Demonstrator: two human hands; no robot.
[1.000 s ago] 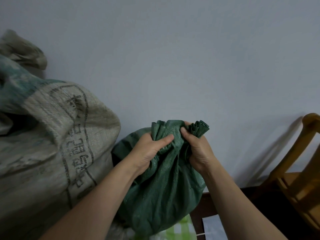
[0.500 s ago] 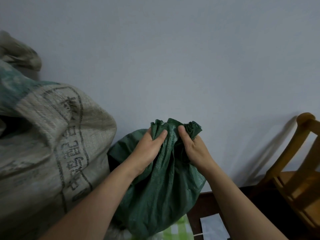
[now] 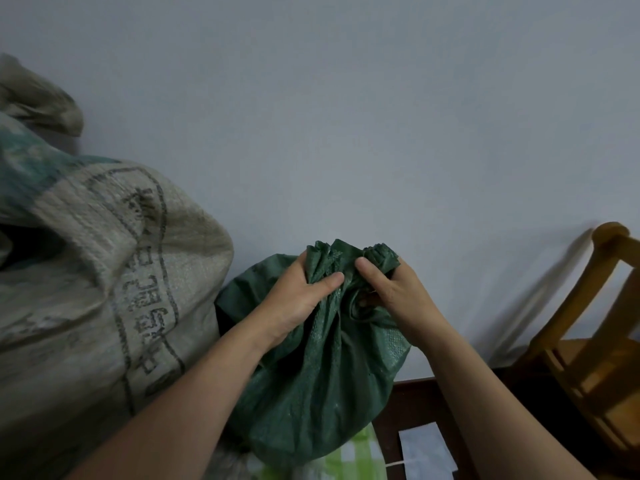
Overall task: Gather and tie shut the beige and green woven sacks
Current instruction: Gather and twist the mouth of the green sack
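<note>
A dark green woven sack [image 3: 322, 386] stands against the wall at centre, its mouth bunched into folds at the top. My left hand [image 3: 296, 297] grips the gathered folds on the left side, thumb pressed across the front. My right hand [image 3: 394, 294] grips the bunched fabric on the right, thumb up against the folds. A large beige woven sack [image 3: 104, 289] with dark printed characters and a green band fills the left side, its twisted top sticking up at the far left.
A wooden chair [image 3: 588, 341] stands at the right against the pale wall. A dark wooden surface [image 3: 412, 407] lies under the green sack, with a white paper [image 3: 424, 452] and a green-and-white checked cloth [image 3: 353, 459] at the bottom edge.
Both hands stay on the green sack's mouth. The left thumb has shifted across the front and the right hand has regripped, drawing the folds closer together.
</note>
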